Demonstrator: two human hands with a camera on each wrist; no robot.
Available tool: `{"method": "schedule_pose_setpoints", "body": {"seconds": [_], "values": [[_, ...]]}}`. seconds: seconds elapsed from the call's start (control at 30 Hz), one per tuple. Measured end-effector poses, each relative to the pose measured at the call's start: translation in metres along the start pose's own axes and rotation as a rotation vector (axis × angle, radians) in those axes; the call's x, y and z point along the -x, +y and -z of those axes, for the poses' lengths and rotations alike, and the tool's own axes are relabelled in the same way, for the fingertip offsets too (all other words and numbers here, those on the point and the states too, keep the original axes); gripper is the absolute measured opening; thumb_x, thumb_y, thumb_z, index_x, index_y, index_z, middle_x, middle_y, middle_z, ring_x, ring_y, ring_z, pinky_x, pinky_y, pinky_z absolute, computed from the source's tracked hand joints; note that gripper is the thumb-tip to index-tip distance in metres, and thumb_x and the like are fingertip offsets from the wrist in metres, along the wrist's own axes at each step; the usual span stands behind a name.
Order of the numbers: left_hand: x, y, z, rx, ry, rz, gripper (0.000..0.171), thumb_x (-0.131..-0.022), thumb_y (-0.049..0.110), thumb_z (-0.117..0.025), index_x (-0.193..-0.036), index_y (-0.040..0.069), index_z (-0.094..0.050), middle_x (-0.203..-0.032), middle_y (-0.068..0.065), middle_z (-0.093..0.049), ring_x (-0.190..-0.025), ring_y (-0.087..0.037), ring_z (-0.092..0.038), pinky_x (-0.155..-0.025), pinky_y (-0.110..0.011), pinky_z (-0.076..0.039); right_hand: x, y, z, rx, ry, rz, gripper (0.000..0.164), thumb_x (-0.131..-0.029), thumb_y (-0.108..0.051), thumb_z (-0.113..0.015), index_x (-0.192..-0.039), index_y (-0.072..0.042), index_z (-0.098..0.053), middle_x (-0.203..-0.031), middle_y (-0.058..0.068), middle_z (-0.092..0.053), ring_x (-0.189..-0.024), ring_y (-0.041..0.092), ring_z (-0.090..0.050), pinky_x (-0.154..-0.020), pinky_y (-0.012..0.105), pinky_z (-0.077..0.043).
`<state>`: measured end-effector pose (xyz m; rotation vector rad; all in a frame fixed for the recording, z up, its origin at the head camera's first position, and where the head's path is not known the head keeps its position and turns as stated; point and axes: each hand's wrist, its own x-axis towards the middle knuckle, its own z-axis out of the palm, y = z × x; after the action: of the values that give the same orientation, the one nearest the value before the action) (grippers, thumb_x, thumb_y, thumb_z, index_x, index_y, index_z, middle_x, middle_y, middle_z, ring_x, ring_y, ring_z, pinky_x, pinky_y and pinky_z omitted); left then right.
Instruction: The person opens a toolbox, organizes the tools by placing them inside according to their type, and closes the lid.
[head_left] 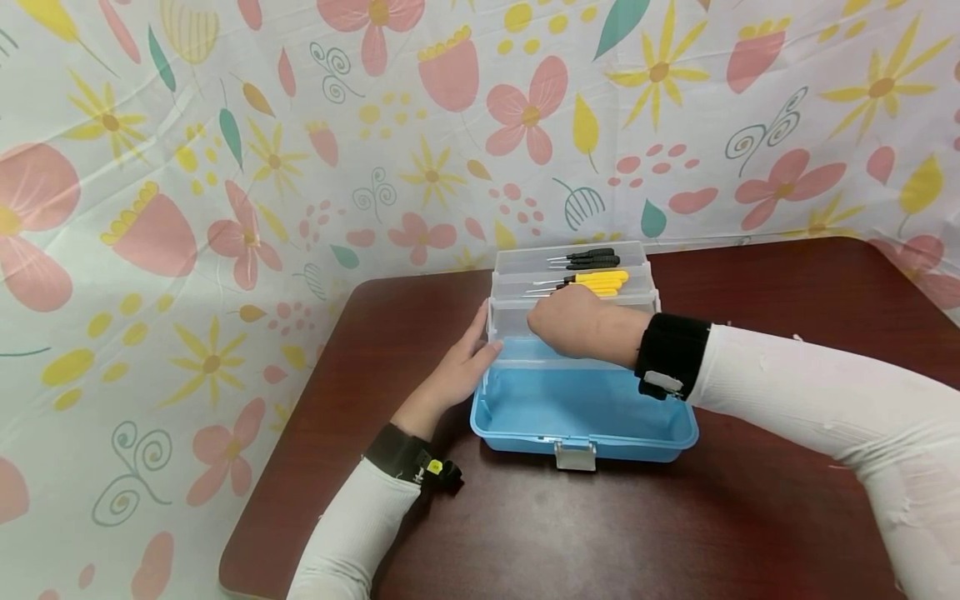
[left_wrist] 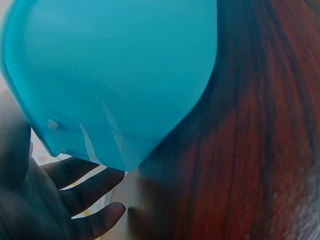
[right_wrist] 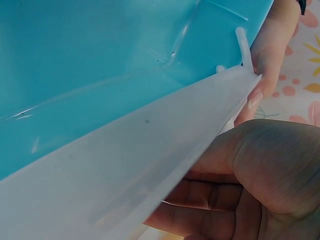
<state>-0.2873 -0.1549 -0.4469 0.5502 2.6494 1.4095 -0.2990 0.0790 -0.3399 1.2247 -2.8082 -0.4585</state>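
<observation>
A light blue toolbox (head_left: pixel 562 400) stands with its lid raised and translucent stepped trays (head_left: pixel 517 285) unfolded at its back. My left hand (head_left: pixel 459 371) rests at the toolbox's left rear corner, fingers fairly straight along its outside and thumb by the tray edge. Over the lowest tray, my right hand (head_left: pixel 573 321) has its fingers curled; in the right wrist view a translucent tray wall (right_wrist: pixel 125 145) covers the fingertips, and I cannot tell what they hold. Just beyond that hand lie several yellow-handled screwdrivers (head_left: pixel 603 280) in the middle tray. Black-handled screwdrivers (head_left: pixel 596 260) lie in the top tray.
The toolbox sits on a dark reddish-brown table (head_left: pixel 600 533), its grey latch (head_left: pixel 575 456) hanging at the front. A flower-printed cloth (head_left: pixel 420 167) hangs close behind the table and along its left side.
</observation>
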Motion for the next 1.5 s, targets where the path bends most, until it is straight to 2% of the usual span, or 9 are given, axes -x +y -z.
{"method": "schedule_pose_setpoints", "body": {"seconds": [0.4, 0.73, 0.87, 1.07, 1.23, 1.33, 1.4, 1.5], "values": [[0.0, 0.001, 0.0, -0.007, -0.003, -0.017, 0.071, -0.107, 0.05, -0.046, -0.158, 0.057, 0.002, -0.169, 0.002, -0.03, -0.139, -0.029, -0.054, -0.106, -0.059, -0.05, 0.0, 0.0, -0.001, -0.009, 0.012, -0.014, 0.012, -0.092, -0.012, -0.072, -0.103, -0.012, -0.076, -0.089, 0.007, -0.075, -0.071, 0.021, -0.064, -0.078, 0.042, -0.064], [0.002, 0.003, -0.001, 0.004, 0.0, 0.004, 0.07, -0.107, 0.05, -0.046, -0.158, 0.058, 0.001, -0.169, 0.007, -0.028, -0.14, -0.03, -0.053, -0.107, -0.061, -0.048, 0.002, 0.0, 0.0, -0.066, -0.003, -0.045, 0.014, -0.092, -0.01, -0.072, -0.106, -0.011, -0.077, -0.094, 0.009, -0.076, -0.075, 0.022, -0.065, -0.081, 0.044, -0.063], [0.002, 0.003, 0.0, -0.006, 0.002, 0.01, 0.07, -0.107, 0.051, -0.046, -0.157, 0.059, 0.001, -0.168, 0.004, -0.031, -0.139, -0.028, -0.054, -0.107, -0.059, -0.049, 0.007, 0.004, 0.007, -0.108, 0.005, -0.063, 0.012, -0.092, -0.012, -0.072, -0.103, -0.012, -0.076, -0.092, 0.007, -0.075, -0.074, 0.022, -0.065, -0.078, 0.044, -0.063], [0.002, 0.003, 0.0, -0.016, 0.004, 0.007, 0.072, -0.106, 0.052, -0.047, -0.161, 0.054, 0.001, -0.168, -0.001, -0.034, -0.139, -0.028, -0.054, -0.107, -0.059, -0.049, 0.023, 0.022, 0.037, -0.227, 0.002, -0.069, 0.01, -0.095, -0.022, -0.069, -0.098, -0.014, -0.074, -0.085, 0.002, -0.071, -0.072, 0.019, -0.062, -0.066, 0.039, -0.057], [0.001, 0.002, 0.0, -0.01, 0.004, -0.001, 0.071, -0.106, 0.051, -0.047, -0.158, 0.058, 0.002, -0.168, 0.001, -0.031, -0.14, -0.028, -0.053, -0.107, -0.059, -0.049, 0.046, 0.046, 0.057, -0.345, 0.014, -0.003, 0.007, -0.093, -0.023, -0.072, -0.093, -0.017, -0.076, -0.088, 0.0, -0.073, -0.075, 0.016, -0.062, -0.071, 0.036, -0.056], [0.001, 0.003, 0.001, -0.011, 0.006, -0.004, 0.07, -0.106, 0.05, -0.046, -0.157, 0.059, 0.002, -0.169, 0.002, -0.03, -0.14, -0.029, -0.053, -0.107, -0.059, -0.049, 0.06, 0.064, 0.058, -0.402, 0.024, 0.013, 0.005, -0.092, -0.021, -0.075, -0.088, -0.018, -0.075, -0.082, -0.002, -0.069, -0.073, 0.015, -0.059, -0.069, 0.034, -0.053], [0.001, 0.004, 0.001, -0.013, 0.008, -0.001, 0.07, -0.106, 0.05, -0.046, -0.157, 0.06, 0.002, -0.168, 0.002, -0.031, -0.139, -0.029, -0.054, -0.106, -0.06, -0.049, 0.069, 0.075, 0.054, -0.432, 0.027, -0.004, 0.005, -0.091, -0.02, -0.075, -0.087, -0.017, -0.074, -0.079, -0.003, -0.067, -0.072, 0.014, -0.056, -0.068, 0.033, -0.05], [0.001, 0.003, 0.0, -0.015, 0.007, 0.008, 0.07, -0.106, 0.051, -0.046, -0.157, 0.06, 0.001, -0.167, 0.0, -0.033, -0.139, -0.029, -0.054, -0.106, -0.06, -0.049, 0.083, 0.093, 0.043, -0.484, 0.033, -0.052, 0.006, -0.091, -0.021, -0.076, -0.093, -0.016, -0.075, -0.082, -0.003, -0.068, -0.073, 0.014, -0.057, -0.069, 0.033, -0.051]]}}
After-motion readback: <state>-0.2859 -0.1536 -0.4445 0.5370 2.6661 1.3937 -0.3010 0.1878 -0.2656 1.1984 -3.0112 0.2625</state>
